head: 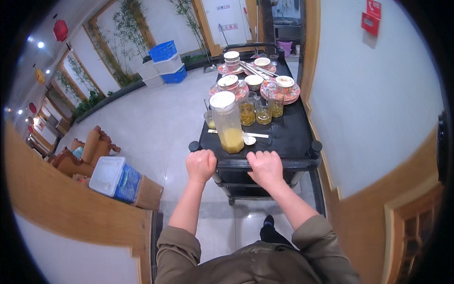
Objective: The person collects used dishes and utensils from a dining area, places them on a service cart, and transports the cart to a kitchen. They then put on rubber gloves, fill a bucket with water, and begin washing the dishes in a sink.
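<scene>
Both my hands grip the near handle of a black service cart [291,142]: my left hand [201,165] at its left end, my right hand [265,168] near the middle. Just beyond them stands a clear plastic pitcher [230,120] with a white lid and yellow liquid in its lower part. Beside it lie white chopsticks [260,135] and a white spoon [249,141]. Several glasses [247,113] with yellowish liquid stand behind. Farther back are floral plates [291,95], stacked white-rimmed bowls [232,56] and a bundle of chopsticks [257,70].
A wall [376,88] with wood trim runs close along the cart's right side. To the left, a lidded storage box [106,175] and carved wooden furniture [94,145] stand by a wood-trimmed wall. Stacked blue and white crates [173,64] stand ahead left, near a doorway with a purple bucket [284,47].
</scene>
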{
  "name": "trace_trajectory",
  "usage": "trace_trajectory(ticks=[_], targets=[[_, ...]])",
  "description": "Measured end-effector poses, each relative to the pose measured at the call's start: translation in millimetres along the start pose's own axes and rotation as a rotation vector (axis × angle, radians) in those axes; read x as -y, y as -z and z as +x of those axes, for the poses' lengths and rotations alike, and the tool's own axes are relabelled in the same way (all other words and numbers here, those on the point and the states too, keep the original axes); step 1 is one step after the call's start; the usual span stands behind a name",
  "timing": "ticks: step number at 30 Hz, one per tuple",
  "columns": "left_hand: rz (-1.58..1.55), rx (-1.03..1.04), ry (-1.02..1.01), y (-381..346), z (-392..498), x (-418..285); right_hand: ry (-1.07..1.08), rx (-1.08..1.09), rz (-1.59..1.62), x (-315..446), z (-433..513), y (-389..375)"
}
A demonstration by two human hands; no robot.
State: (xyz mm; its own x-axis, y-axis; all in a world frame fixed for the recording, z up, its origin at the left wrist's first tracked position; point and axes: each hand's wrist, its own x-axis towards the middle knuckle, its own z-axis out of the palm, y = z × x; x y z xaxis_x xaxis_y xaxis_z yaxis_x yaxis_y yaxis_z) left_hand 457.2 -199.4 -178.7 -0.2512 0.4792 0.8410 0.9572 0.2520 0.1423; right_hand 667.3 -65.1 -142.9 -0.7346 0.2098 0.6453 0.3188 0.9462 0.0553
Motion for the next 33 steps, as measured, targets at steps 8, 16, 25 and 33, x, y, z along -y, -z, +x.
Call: trace_trajectory(ticks=[8,16,25,33], targets=[[-0.146,-0.038,0.006,-22.2,-36.0,45.2,0.043,0.059,-0.124,33.5,-9.0,-37.4],[-0.200,-0.130,-0.053,-17.9,-75.7,92.8,0.024,0.156,-0.164,90.4,-21.0,-56.8],[-0.280,-0.103,-0.011,-37.9,-107.2,145.9,-0.016,0.185,-0.244,135.1,-23.3,-107.8],[-0.336,-0.180,-0.036,-76.0,-134.7,185.8,0.079,0.483,-0.024,128.7,-23.3,-95.5]])
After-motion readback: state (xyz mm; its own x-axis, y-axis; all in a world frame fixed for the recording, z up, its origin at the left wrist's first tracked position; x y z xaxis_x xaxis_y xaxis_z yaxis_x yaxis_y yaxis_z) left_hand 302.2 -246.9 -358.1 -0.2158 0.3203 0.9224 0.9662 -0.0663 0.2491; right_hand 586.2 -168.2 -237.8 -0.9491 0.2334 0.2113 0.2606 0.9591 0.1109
